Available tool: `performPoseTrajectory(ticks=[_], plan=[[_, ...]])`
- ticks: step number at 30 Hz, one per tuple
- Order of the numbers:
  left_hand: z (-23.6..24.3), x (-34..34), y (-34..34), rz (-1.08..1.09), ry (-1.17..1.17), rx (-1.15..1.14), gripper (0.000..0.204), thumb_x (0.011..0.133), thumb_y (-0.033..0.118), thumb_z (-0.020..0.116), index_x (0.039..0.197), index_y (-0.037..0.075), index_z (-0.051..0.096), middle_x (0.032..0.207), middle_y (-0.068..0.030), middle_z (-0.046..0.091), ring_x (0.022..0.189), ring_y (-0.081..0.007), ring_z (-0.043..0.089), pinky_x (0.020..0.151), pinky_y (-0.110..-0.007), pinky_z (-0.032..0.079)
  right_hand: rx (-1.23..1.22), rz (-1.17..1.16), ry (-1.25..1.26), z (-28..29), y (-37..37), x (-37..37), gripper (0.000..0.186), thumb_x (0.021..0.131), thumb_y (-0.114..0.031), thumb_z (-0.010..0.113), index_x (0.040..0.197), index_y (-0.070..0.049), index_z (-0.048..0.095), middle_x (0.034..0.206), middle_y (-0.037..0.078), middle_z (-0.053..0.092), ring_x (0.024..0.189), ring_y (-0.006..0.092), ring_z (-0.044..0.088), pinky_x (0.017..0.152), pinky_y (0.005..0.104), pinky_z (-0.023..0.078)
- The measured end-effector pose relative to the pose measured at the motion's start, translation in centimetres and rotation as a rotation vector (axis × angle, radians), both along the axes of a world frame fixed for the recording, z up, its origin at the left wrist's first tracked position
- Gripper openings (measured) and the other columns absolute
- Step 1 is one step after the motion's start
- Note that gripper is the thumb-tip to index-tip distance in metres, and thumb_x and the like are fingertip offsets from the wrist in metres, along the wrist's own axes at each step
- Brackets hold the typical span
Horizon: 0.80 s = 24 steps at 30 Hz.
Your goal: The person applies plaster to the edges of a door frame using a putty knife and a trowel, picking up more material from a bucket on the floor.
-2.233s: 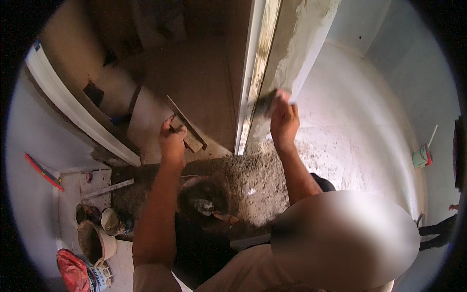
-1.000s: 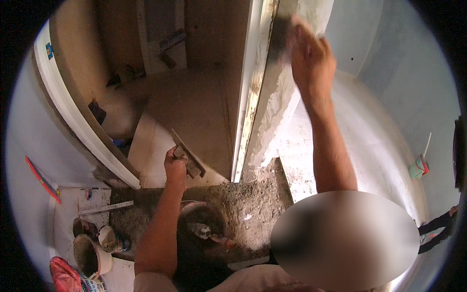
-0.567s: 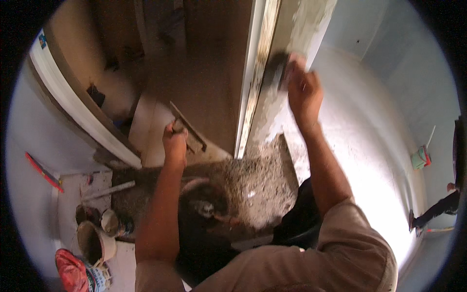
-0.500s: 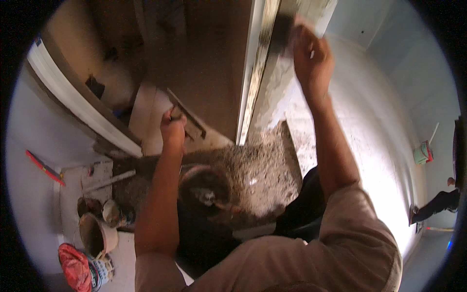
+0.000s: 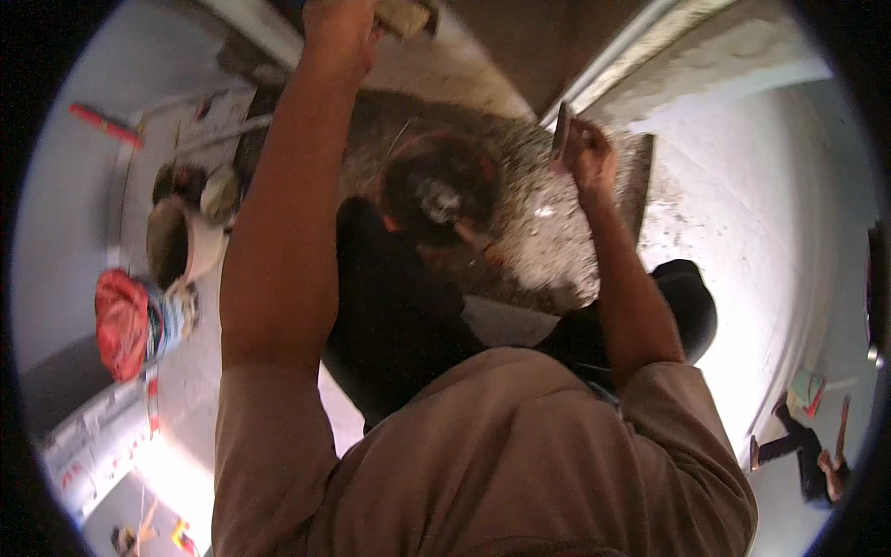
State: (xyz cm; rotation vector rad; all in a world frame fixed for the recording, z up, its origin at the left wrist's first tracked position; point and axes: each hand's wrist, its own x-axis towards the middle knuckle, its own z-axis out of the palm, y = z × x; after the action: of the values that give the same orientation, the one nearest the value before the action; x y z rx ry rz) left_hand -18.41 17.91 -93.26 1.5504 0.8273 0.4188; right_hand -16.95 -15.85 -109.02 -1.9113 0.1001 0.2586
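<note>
My left hand (image 5: 342, 37), at the top edge, is closed on a flat plastering tool (image 5: 405, 17) with a tan face; the rest of it is cut off. Lower down, my right hand (image 5: 592, 165) grips a plastering trowel (image 5: 561, 132), its thin blade turned edge-on. It hangs over mortar-spattered ground (image 5: 548, 218), just below the foot of a pale door frame (image 5: 580, 97). Between my forearms stands a round dark tub (image 5: 444, 190) with grey-white mortar inside. My dark-trousered knees are bent beside it.
At left are an open bucket (image 5: 169, 241), smaller pots (image 5: 220, 195), a red bag (image 5: 121, 325) on another bucket, and a red level-like bar (image 5: 107, 125) by the wall. Another person (image 5: 812, 455) is far right, near a pale green bucket (image 5: 806, 390). More things lie lower left.
My view has tipped downward. My right hand has come down from high on the door-frame wall to above the spattered ground, trowel still in it. My left hand now appears at the top edge.
</note>
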Motion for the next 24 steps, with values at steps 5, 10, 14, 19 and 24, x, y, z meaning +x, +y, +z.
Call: performPoseTrajectory(ticks=[5,10,14,19,24], plan=[[-0.8,-0.9,1.7,0.284,-0.177,-0.097,0.034,0.093,0.012,0.068,0.125,0.003,0.060,0.096,-0.0149,0.064,0.076,-0.0279,0.064,0.060,-0.043,0.055,-0.144,0.675,-0.174,2.5,4.9,-1.4,0.031,0.093,-0.031,0.069,0.111,-0.006,0.073,0.099,0.012,0.071,0.087,0.0205,0.068,0.074,0.0376,0.054],[-7.5,-1.1,10.8,-0.099,-0.886,-0.261,0.030,0.097,0.014,0.061,0.127,0.011,0.061,0.097,-0.0125,0.065,0.079,-0.0264,0.064,0.061,-0.040,0.055,-0.583,0.843,-0.219,-1.6,11.8,-5.3,0.033,0.090,-0.034,0.071,0.092,-0.001,0.072,0.085,0.019,0.073,0.082,0.0321,0.073,0.076,0.0420,0.057],[-6.8,2.0,5.6,-0.012,-0.786,-0.401,0.030,0.096,0.014,0.059,0.126,0.014,0.060,0.098,-0.0112,0.065,0.080,-0.0255,0.064,0.063,-0.040,0.055,-0.814,0.880,-0.493,-7.9,11.9,-4.1,0.037,0.091,-0.034,0.069,0.091,0.003,0.071,0.082,0.023,0.071,0.084,0.0366,0.072,0.076,0.0451,0.058],[-3.6,1.3,2.3,0.060,-0.492,-0.205,0.028,0.096,0.016,0.059,0.124,0.014,0.061,0.098,-0.0103,0.064,0.077,-0.0255,0.062,0.066,-0.042,0.052,-0.894,0.887,-0.346,-10.6,12.4,-2.6,0.036,0.093,-0.031,0.065,0.093,0.005,0.071,0.084,0.024,0.071,0.082,0.0371,0.072,0.074,0.0456,0.058],[-5.0,0.1,8.0,-0.126,-0.653,-0.595,0.039,0.094,0.011,0.058,0.133,0.016,0.057,0.093,-0.0088,0.063,0.075,-0.0261,0.061,0.067,-0.043,0.050,-0.066,0.627,0.254,-7.1,10.2,-2.9,0.032,0.099,-0.027,0.056,0.104,0.003,0.068,0.084,0.014,0.068,0.068,0.0291,0.068,0.066,0.0410,0.059]])
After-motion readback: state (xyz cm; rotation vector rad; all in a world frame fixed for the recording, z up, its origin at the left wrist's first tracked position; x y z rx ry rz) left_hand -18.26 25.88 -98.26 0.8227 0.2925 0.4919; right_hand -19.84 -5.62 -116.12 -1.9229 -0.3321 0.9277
